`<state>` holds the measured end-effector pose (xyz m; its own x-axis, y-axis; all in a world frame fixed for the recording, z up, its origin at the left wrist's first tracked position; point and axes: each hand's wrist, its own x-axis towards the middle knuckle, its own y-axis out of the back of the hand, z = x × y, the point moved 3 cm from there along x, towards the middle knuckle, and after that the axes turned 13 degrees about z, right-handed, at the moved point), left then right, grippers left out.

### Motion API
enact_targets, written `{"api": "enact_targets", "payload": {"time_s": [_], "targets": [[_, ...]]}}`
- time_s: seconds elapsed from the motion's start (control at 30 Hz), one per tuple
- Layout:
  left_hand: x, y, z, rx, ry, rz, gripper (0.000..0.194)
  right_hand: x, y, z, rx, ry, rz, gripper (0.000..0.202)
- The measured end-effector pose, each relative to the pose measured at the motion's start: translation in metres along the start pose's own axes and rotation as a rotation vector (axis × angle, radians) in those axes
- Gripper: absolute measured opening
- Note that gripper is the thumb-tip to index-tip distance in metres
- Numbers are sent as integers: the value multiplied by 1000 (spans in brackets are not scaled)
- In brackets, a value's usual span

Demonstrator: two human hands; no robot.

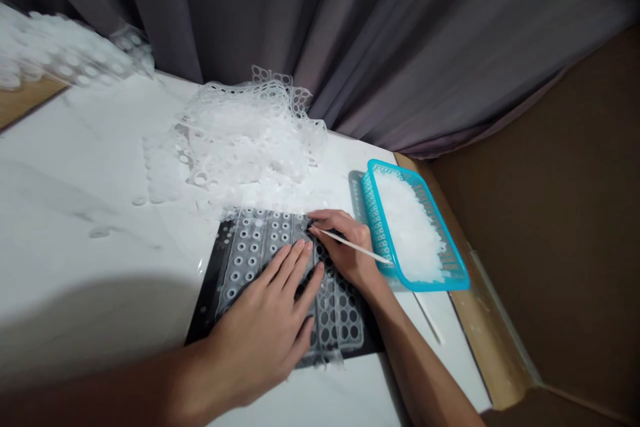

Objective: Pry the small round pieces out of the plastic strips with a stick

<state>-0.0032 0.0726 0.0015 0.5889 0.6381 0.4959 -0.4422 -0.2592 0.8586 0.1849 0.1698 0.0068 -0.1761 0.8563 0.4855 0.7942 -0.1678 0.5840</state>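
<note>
My left hand (265,320) lies flat with its fingers stretched out on a translucent plastic sheet (255,248) patterned with rows of rings and round holes. The sheet rests on a black mat (204,320). Pinched in my right hand (356,260) is a thin white stick (353,245), its tip at the upper right part of the sheet and its other end slanting toward the basket. Rings on the sheet's left side have small dark centres, while the lower right shows larger dark holes. My left hand hides part of the middle.
A turquoise basket (435,287) filled with small white pieces (407,227) stands at the right. Another white stick (429,319) lies below it. Punched plastic sheets (245,140) are heaped behind the mat, with more scraps (65,50) at far left. A dark curtain (250,7) hangs behind.
</note>
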Motion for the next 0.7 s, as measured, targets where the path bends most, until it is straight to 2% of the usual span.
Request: {"api": "enact_targets", "payload": {"time_s": [0.13,0.23,0.33,0.43,0.53,0.63,0.7], "targets": [[1,-1,1,13,-12,-2,69,-3,-1,-1,-190,273,-112,16],[1,-2,3,23,-25,-3,69,-10,-5,1,-316,387,-101,23],[1,-3,4,35,-28,-3,70,-11,-9,2,-328,282,11,24],[0,-3,4,52,-27,-8,70,-1,-12,4,-207,10,199,18],[0,-3,4,53,-38,-2,69,11,-9,0,-11,-238,352,22],[0,-1,2,47,-41,22,70,18,8,-14,107,-290,409,23],[-1,-1,1,36,-41,27,69,18,34,-25,-24,-226,466,21]]}}
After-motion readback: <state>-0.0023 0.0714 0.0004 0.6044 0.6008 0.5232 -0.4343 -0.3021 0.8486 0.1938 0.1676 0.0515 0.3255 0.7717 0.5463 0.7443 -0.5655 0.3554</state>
